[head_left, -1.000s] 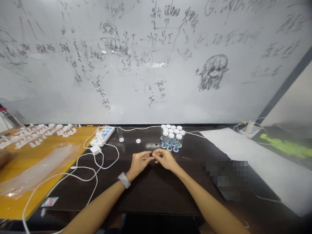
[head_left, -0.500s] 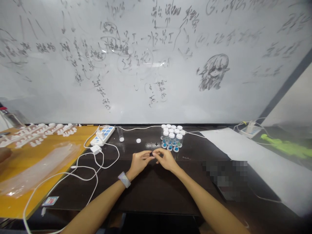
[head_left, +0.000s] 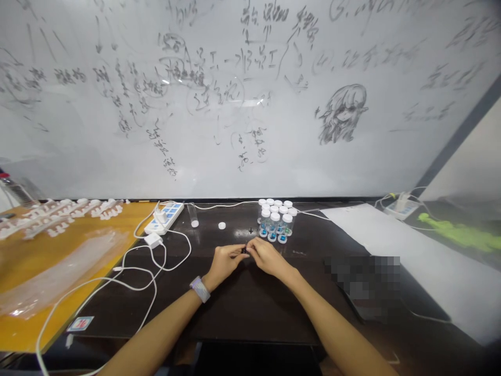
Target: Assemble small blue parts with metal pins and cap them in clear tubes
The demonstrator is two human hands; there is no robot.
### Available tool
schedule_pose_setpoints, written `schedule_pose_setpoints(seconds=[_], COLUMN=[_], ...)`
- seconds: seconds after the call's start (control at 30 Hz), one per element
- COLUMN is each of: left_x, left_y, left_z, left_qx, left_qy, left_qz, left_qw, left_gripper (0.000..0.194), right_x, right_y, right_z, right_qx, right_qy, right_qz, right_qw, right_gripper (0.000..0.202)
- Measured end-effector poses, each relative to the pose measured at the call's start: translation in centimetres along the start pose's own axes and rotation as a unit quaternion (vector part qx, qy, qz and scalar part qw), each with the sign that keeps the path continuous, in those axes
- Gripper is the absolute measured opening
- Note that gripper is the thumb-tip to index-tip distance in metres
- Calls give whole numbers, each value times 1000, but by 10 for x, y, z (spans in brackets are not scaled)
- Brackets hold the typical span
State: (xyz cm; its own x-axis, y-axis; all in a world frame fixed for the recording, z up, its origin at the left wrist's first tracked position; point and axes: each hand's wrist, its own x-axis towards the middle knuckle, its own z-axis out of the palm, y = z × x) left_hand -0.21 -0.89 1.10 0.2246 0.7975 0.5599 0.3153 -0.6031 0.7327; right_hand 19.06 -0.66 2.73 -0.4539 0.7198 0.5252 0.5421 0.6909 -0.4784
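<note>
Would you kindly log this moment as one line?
left hand + right hand: pinching small black part | capped vials: behind hands

- Both forearms are bare, with no sleeves showing.
- The left hand [head_left: 224,261] has a pale grey-white band [head_left: 200,289] around its wrist.
- The right hand [head_left: 267,256] wears nothing: no ring, no glove.

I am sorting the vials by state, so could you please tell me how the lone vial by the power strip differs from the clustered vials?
The lone vial lies uncapped and looks empty; the clustered vials stand upright with white caps and hold blue pieces. The lone vial lies apart; the clustered vials are packed together. Both are small, clear, and on the dark table.
</note>
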Motion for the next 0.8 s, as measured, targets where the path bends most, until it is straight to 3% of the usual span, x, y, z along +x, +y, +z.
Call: schedule_pose_setpoints(seconds=[0.37,0.5,0.63,0.8], left_x=[1,0,1,3], left_y=[2,1,-3,-5], left_z=[-2,0,2,2], left_qx=[101,32,-50,-76], left_qy=[-66,-59,-31,-9], left_qz=[44,-11,-88,-118], left_qw=[992,998,994,990], left_gripper=[26,28,31,34], right_x=[-2,0,2,3], right_y=[2,3,2,-3], right_z=[0,3,7,11], right_qx=[-60,-13,107,201], right_qy=[-55,-32,-31,1], right_qz=[39,66,145,187], right_qw=[996,997,983,962], right_gripper=[14,15,18,21])
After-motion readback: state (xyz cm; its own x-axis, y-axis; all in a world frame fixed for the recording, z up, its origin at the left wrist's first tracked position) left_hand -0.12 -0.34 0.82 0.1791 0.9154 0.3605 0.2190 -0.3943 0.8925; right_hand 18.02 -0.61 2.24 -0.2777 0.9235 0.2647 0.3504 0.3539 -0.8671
